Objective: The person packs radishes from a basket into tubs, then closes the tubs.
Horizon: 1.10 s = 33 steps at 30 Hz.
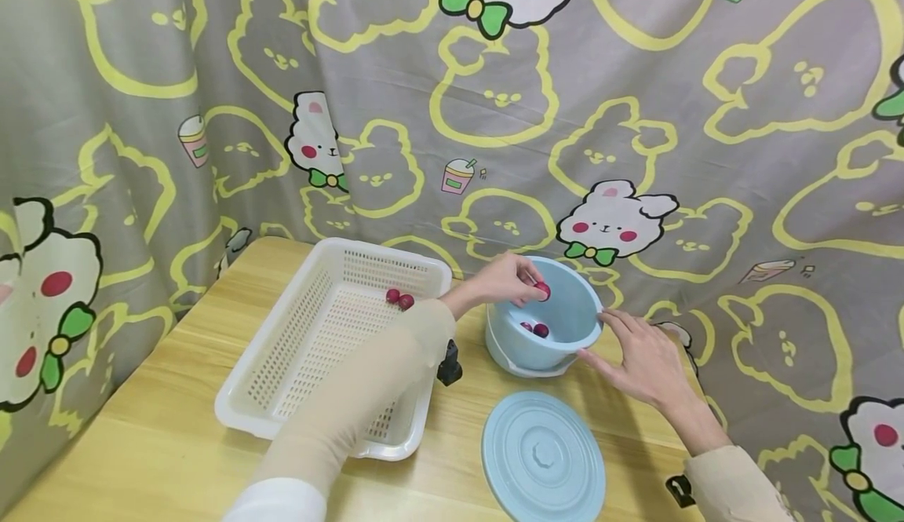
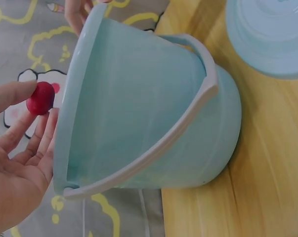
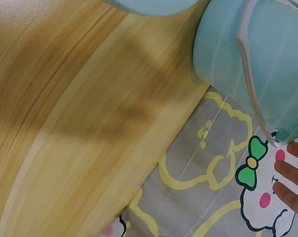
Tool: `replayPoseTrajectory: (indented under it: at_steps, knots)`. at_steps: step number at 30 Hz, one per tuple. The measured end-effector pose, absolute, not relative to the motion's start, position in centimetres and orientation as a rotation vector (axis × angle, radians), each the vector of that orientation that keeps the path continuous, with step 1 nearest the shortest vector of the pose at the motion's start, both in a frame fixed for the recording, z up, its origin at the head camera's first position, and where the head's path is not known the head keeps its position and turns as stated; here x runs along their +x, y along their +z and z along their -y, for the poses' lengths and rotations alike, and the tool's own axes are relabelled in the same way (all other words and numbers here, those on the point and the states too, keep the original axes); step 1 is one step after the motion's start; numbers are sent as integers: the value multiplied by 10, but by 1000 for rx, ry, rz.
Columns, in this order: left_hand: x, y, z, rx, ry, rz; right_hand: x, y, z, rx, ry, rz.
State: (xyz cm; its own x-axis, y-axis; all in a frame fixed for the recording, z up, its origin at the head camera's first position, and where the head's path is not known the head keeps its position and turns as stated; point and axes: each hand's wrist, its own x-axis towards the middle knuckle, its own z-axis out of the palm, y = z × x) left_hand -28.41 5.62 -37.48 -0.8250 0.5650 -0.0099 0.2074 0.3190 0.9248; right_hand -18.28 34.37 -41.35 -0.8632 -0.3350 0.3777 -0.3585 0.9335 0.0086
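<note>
My left hand [image 1: 510,279] pinches a small round red fruit [image 2: 40,98] between thumb and fingertips, over the mouth of the light blue bucket [image 1: 504,353]. Down inside the bucket lie a few more dark red fruits [image 1: 540,330]. My right hand [image 1: 644,357] rests against the bucket's right rim, fingers extended and thumb spread toward the front. The pale carrying handle [image 2: 153,153] hangs down along the bucket's side. Left of the bucket, a white perforated basket [image 1: 271,334] holds two red fruits [image 1: 399,299], and my left forearm crosses above it.
A round blue lid [image 1: 544,455] lies flat on the wooden table [image 1: 134,436] in front of the bucket. Between basket and bucket stands a small black object [image 1: 450,363]. A grey patterned curtain [image 1: 395,59] hangs right behind the table.
</note>
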Motion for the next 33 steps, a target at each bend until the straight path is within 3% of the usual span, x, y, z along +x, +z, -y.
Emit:
replayPoseTrajectory:
  at_steps: [33]
  knots:
    - [-286, -375, -70, 709, 1306, -2322, -182, -415, -345, 509, 88, 2688]
